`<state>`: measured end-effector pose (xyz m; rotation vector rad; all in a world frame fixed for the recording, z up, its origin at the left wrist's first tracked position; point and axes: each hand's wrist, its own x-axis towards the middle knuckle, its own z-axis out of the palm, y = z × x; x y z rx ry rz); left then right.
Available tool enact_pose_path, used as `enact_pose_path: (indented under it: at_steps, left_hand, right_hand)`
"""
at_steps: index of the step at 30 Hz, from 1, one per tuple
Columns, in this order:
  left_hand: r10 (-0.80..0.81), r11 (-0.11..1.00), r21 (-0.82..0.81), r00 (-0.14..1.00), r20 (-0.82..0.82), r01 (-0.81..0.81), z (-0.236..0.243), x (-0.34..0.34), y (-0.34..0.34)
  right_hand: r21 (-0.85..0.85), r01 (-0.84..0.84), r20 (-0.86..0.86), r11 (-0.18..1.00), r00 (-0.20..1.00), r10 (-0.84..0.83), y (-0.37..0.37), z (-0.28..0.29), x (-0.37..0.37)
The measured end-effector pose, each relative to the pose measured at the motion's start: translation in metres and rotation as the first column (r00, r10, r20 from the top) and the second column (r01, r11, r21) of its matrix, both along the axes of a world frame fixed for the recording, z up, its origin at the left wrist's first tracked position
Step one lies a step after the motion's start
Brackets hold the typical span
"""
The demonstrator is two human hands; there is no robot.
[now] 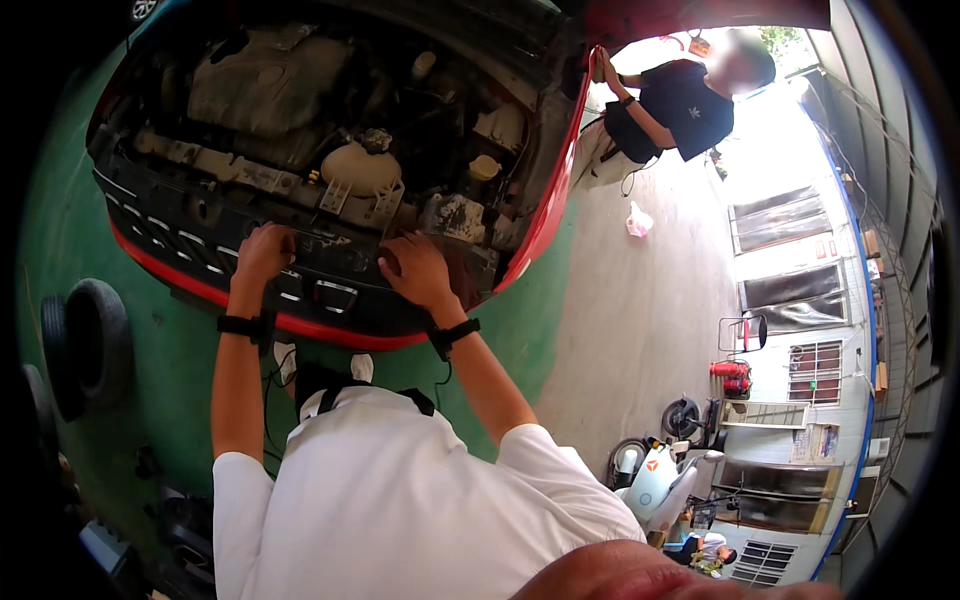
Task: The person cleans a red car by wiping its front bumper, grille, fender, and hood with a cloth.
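Observation:
My left hand (265, 250) rests on the black front panel (335, 250) of a red car's engine bay, fingers loosely bent over the top, just above the grille (180, 235). To its right, my right hand (415, 265) lies on the same panel, thumb and fingers apart and slightly curved. Dark straps with devices circle both wrists. Beyond my hands are a cream round reservoir (355, 165), a yellowish cap (485, 168) and a dusty engine cover (260, 85).
A person (670, 105) in a dark T-shirt has both hands at the car's raised-hood side. Tires (100, 340) lie left on green floor. At right are a scooter (655, 490), red cylinders (732, 380) and a windowed wall. Another person (705, 550) is at the lower right.

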<state>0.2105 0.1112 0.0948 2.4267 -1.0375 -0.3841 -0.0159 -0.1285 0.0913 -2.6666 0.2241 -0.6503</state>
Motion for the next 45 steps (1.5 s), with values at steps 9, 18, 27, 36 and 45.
enact_pose_path:
  at_steps: [9,18,27,36,45]
  left_hand:
    - [0.130,0.991,-0.017,0.991,-0.033,-0.131,-0.011,-0.002,0.018]
    - [0.070,0.997,0.037,0.997,-0.011,-0.070,0.000,-0.002,0.006]
    - [-0.469,0.881,-0.289,0.775,-0.424,0.375,0.021,-0.034,0.006]
    - [-0.528,0.825,-0.543,0.552,-0.645,0.156,0.001,-0.076,-0.031]
    - [-0.305,0.854,-0.431,0.952,0.037,0.291,0.055,-0.063,-0.017]
  right_hand:
    - [-0.042,0.214,0.193,0.976,0.960,-0.202,-0.049,-0.013,-0.062]
    - [0.013,0.468,-0.013,0.884,0.884,-0.468,-0.017,-0.005,-0.021]
    - [0.485,0.060,0.204,0.873,0.962,-0.179,0.077,0.060,0.050]
    - [0.411,-0.045,0.376,0.910,0.918,-0.124,0.115,0.105,0.006]
    - [0.262,0.135,0.077,0.955,0.984,-0.160,0.090,0.034,-0.019]
